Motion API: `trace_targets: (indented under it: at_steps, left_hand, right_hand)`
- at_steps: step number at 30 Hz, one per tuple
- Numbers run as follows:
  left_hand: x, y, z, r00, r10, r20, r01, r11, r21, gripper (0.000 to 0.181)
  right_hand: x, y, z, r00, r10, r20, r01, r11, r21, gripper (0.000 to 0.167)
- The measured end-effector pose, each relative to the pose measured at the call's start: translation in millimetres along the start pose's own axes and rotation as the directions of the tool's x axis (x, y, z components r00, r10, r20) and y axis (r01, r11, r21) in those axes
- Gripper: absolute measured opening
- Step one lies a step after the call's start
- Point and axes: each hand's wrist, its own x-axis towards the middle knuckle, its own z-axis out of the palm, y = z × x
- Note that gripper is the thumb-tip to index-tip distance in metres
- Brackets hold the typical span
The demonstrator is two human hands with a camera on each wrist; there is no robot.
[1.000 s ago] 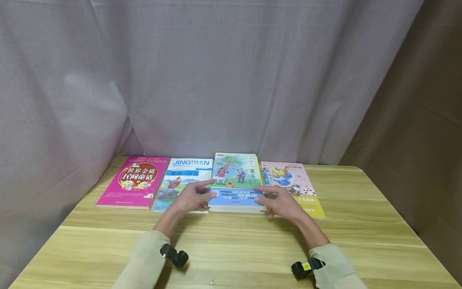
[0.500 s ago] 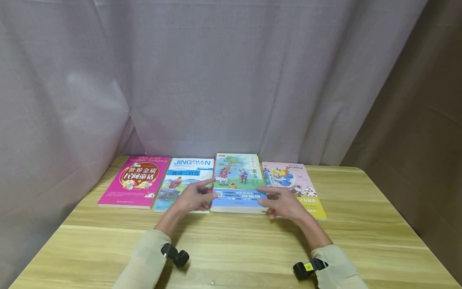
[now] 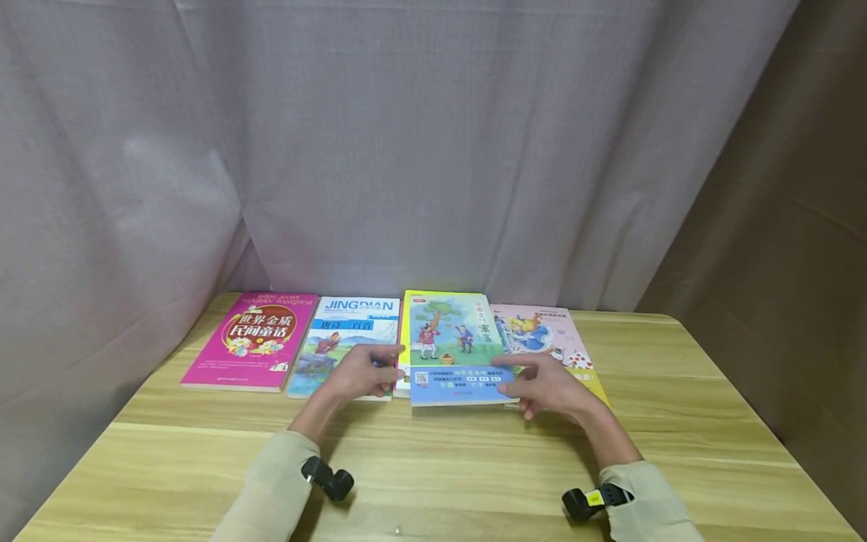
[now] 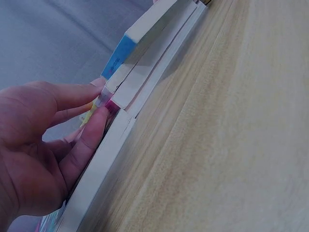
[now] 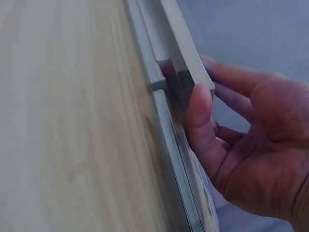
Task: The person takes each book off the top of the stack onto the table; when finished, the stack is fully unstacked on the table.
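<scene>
My right hand (image 3: pixel 549 385) grips the right edge of a green and blue storybook (image 3: pixel 450 335), thumb and fingers around it. That book is tilted, its right side raised above the stack in the right wrist view. Beneath it a yellow-edged book (image 3: pixel 405 335) shows along the left and back. Lower still, a pink corner of another book (image 4: pixel 113 106) appears in the left wrist view. My left hand (image 3: pixel 362 371) touches the stack's left side with index finger and thumb. It stays over the poetry book (image 3: pixel 321 369); its other fingers are partly hidden.
A magenta book (image 3: pixel 230 369) lies at the far left. The pink and yellow fairy-tale book (image 3: pixel 576 346) lies right of the stack, partly under my right hand. Behind the wooden table (image 3: pixel 433 459) hangs a grey curtain (image 3: pixel 406 150).
My right hand has shifted right and toward me with the top book. The yellow cover beneath now shows. My left hand stays at the stack's left side.
</scene>
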Motion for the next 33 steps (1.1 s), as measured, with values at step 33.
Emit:
trace_targets:
  at_steps: [33]
  left_hand:
    - [-0.9,-1.1,1.2,1.000,-0.002,-0.012,0.002,0.999,0.047,0.057]
  right_hand:
    - [-18.2,9.8,-10.7,0.997,-0.032,-0.074,0.042,0.989,0.140,0.061]
